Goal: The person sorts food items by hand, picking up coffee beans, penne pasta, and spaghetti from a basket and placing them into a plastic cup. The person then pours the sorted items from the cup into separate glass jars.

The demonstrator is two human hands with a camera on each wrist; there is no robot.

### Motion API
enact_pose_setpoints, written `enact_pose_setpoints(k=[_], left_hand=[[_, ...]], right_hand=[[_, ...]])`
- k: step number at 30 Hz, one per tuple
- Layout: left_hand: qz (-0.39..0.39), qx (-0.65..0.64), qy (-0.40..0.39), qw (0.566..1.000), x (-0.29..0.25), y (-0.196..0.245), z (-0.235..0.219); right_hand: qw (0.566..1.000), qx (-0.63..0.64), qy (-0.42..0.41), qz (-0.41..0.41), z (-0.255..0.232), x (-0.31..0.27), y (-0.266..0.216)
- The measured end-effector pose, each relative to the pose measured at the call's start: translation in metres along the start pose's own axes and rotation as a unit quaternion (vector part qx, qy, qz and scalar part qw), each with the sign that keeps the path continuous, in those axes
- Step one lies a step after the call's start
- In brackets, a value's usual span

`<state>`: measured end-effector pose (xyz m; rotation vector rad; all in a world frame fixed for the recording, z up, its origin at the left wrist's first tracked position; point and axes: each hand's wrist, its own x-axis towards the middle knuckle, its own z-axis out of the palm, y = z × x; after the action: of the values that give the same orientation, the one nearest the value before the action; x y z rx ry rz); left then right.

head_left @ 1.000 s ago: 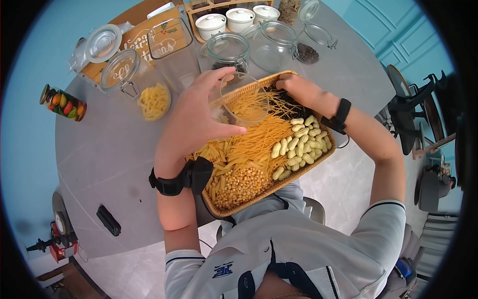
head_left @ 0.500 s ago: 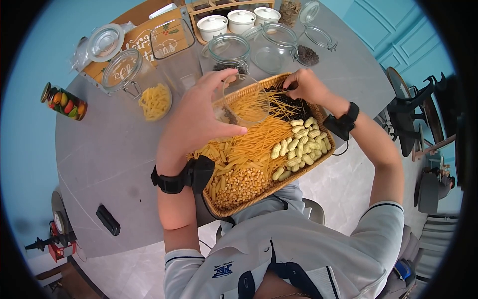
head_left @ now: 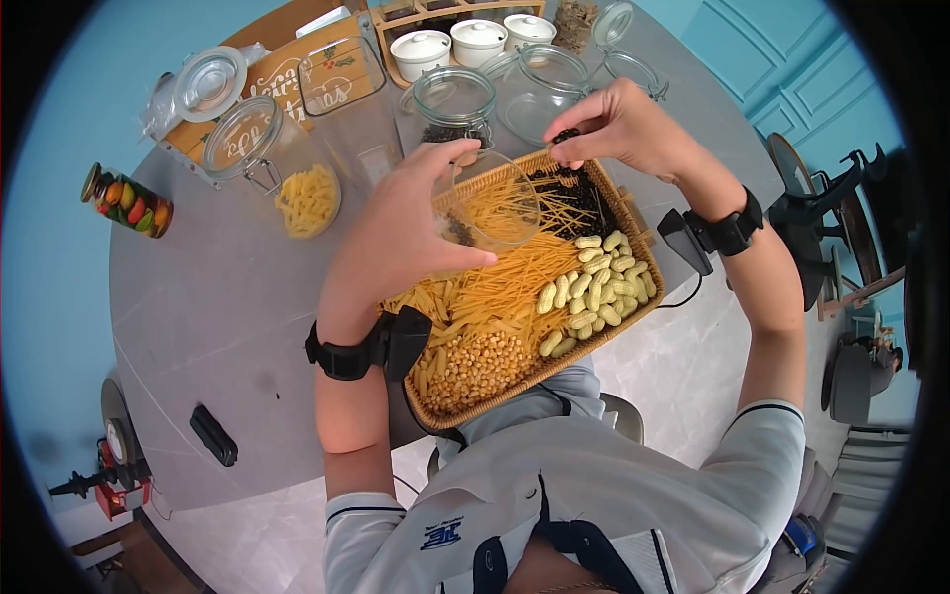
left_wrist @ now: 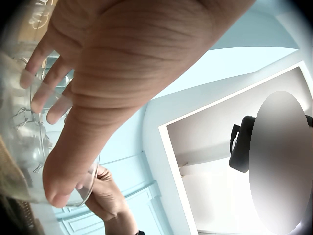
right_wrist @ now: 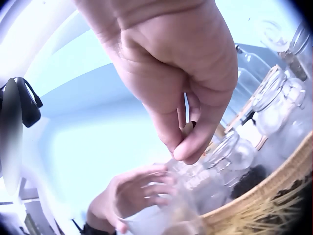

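Right fingers [head_left: 596, 113] pinched, left fingers [head_left: 437, 156] curved.

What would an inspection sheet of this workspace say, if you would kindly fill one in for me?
Surface: grey table with faint pale lines.
Job's things: wicker basket holding peanuts, corn kernels, noodles and black beans; clear cup above it.
Clutter: glass jar with pasta, white lidded pot, black case.
Hands: left hand holds the clear cup; right hand pinches small dark pieces.
Cables: thin dark cable near the right wristband.
Surroundings: blue panelled wall, pale floor.
Spills on the floor: nothing seen.
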<state>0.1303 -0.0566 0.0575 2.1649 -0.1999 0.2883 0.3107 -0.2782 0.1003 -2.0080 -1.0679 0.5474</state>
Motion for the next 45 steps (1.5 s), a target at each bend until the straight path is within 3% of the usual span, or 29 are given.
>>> enact_pose_setpoints(k=[4, 8, 13, 17, 23, 27, 32, 35, 36, 40, 42, 45], left_hand=[[-0.010, 0.000, -0.008, 1.000, 0.000, 0.000, 0.000], [0.005, 0.014, -0.008, 1.000, -0.001, 0.002, 0.000], [0.045, 0.011, 0.005, 0.999, -0.002, -0.001, 0.001], [0.006, 0.003, -0.020, 1.000, -0.001, 0.001, -0.002], [0.018, -0.001, -0.016, 1.000, -0.001, 0.000, -0.002], [0.039, -0.010, -0.001, 0.999, -0.001, -0.004, 0.001], [0.027, -0.015, 0.023, 0.999, -0.005, -0.009, -0.004], [0.020, -0.013, 0.051, 0.998, -0.009, -0.009, -0.012], [0.022, -0.018, 0.062, 0.998, -0.010, -0.010, -0.015], [0.020, -0.006, 0.110, 0.994, -0.016, -0.003, -0.026], [0.011, -0.017, 0.121, 0.993, -0.019, 0.005, -0.029], [0.001, -0.021, 0.129, 0.991, -0.021, 0.014, -0.033]], right_hand=[[0.996, 0.015, -0.086, -0.016, 0.017, -0.002, -0.042], [0.987, -0.012, -0.150, -0.054, 0.037, 0.005, -0.042], [0.983, -0.071, -0.161, -0.054, 0.044, 0.005, -0.045], [0.975, -0.121, -0.171, -0.070, 0.046, 0.005, -0.048], [0.980, -0.020, -0.180, -0.086, 0.052, 0.002, -0.042], [0.986, 0.024, -0.165, -0.028, 0.047, -0.003, -0.061], [0.976, 0.190, -0.107, -0.028, 0.023, -0.002, -0.045], [0.972, 0.235, -0.006, 0.010, 0.017, 0.001, -0.022], [0.970, 0.241, -0.007, 0.026, 0.020, 0.004, -0.008], [0.962, 0.228, -0.112, 0.101, 0.066, 0.002, 0.028], [0.953, 0.218, -0.177, 0.110, 0.087, 0.000, 0.019], [0.918, 0.297, -0.205, 0.162, 0.104, -0.001, -0.004]])
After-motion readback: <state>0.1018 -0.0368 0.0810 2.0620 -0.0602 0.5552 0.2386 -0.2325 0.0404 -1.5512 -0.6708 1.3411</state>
